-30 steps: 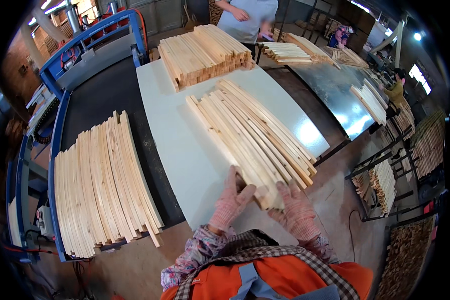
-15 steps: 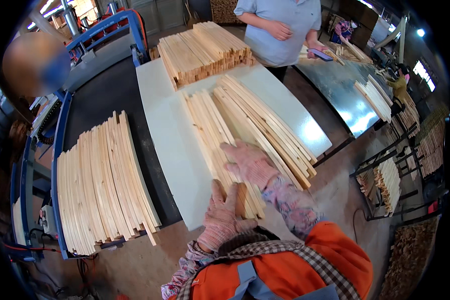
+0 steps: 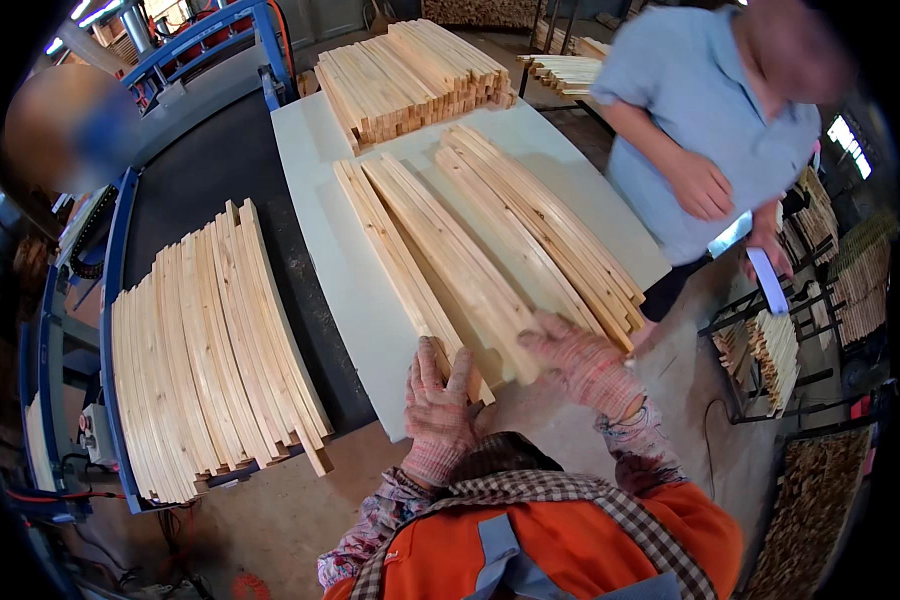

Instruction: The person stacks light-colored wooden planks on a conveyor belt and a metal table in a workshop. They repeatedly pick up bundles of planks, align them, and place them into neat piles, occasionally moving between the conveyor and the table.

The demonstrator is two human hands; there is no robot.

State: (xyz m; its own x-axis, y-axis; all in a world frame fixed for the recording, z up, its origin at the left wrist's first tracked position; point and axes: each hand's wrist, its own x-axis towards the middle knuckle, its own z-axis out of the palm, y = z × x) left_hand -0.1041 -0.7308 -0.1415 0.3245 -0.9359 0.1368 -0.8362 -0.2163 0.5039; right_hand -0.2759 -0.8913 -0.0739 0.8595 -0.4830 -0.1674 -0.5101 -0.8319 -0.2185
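Two narrow groups of pale wooden strips lie lengthwise in front of me on the light board. My left hand (image 3: 438,412), in a pinkish knitted glove, rests with fingers stretched out on the near end of the left strips (image 3: 400,265). My right hand (image 3: 588,368), gloved alike, grips the near end of the middle strips (image 3: 450,240); that end is slightly blurred, and some of its fingers are hidden. A gap that widens toward me separates these two groups. Right of them lies another group of strips (image 3: 540,225), close to my right hand.
A tall stack of strips (image 3: 410,80) stands at the board's (image 3: 315,190) far end. To the left, a row of strips (image 3: 210,350) covers part of a dark machine bed (image 3: 210,170) with a blue frame. A person in a light blue shirt (image 3: 705,130) stands at right, holding a phone (image 3: 767,280).
The middle strips have parted from the left ones and shifted right with my right hand. My left hand stays by the left strips. The other person has come nearer on the right.
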